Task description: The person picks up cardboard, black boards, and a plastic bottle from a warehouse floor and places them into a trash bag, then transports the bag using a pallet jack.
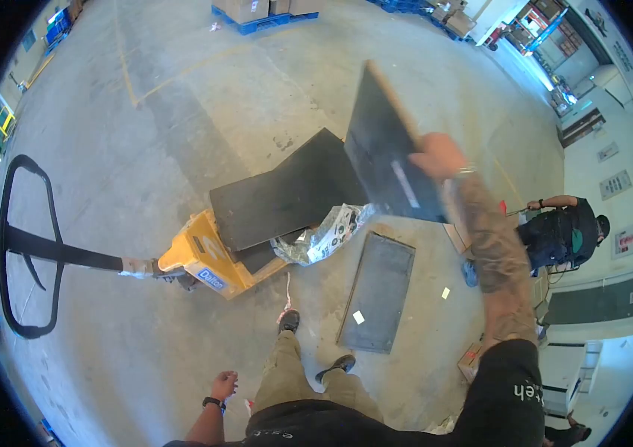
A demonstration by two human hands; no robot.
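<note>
My right hand [438, 156] is raised at the end of my outstretched arm, closed on the edge of a dark board [385, 153]. The board stands tilted, its pale brown edge turned upward, and part of it is blurred. Beside its lower corner, more dark boards [287, 190] lie across the forks of a yellow pallet jack [208, 257]. Crumpled clear plastic wrap [331, 235] rests at their near side. My left hand [224, 385] hangs low by my leg, fingers loosely bent and apart, with nothing visible in it.
Another dark panel [378, 294] lies on the floor before my feet. The jack's black handle [55, 249] extends left. At the right, a person [566, 231] bends near the wall. Boxes on a blue pallet [264, 22] stand at the back.
</note>
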